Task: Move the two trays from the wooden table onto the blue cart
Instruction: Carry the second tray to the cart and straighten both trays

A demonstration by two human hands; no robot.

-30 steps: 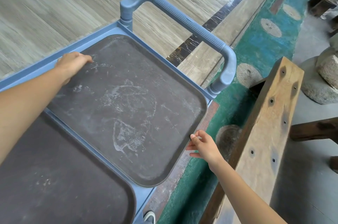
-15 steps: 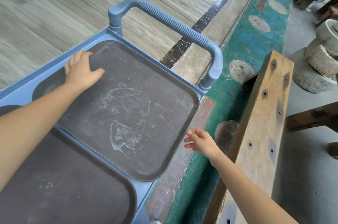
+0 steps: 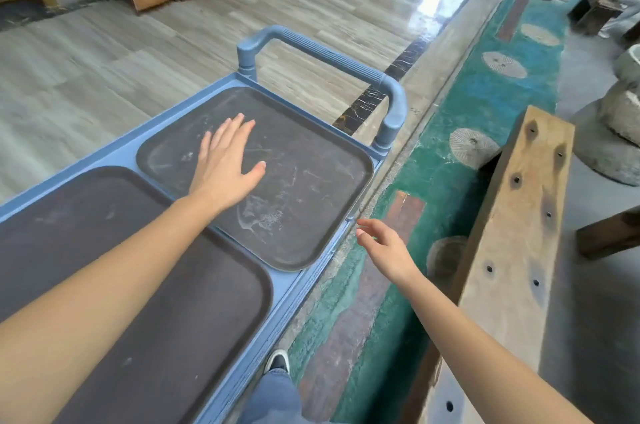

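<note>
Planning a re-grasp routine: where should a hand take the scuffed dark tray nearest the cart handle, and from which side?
Take the scuffed dark rectangular tray by its raised rim at the near right corner, which overhangs the blue plastic cart. Come from the open right side, where the right hand hovers; the cart's handle blocks the far end.

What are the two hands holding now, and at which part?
Nothing is held. The left hand lies open and flat over the far tray on the blue cart; the right hand is open beside the cart's edge.
</note>
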